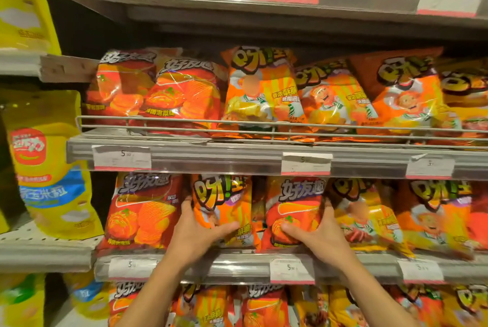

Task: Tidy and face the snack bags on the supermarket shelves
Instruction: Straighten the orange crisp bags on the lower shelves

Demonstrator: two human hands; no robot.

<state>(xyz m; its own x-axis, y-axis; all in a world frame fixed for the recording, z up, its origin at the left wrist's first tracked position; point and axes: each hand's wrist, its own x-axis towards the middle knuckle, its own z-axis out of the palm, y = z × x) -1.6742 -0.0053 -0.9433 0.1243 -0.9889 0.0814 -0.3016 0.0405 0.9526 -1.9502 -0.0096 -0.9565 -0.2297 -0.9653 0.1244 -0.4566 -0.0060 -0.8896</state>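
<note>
On the middle shelf stand rows of orange and red snack bags. My left hand (196,231) grips the left edge of an orange bag (224,205), thumb across its front. My right hand (320,234) grips the right edge of a red bag (293,210) beside it, thumb on its front. Both bags stand upright, facing me, close side by side. A red bag (140,210) stands to the left and orange bags (369,218) to the right.
The shelf above (184,153) holds more red and orange bags behind a wire rail (158,122). Price tags (290,270) line the shelf edges. Yellow bags (50,168) fill the bay at left. More bags stand on the shelf below (264,305).
</note>
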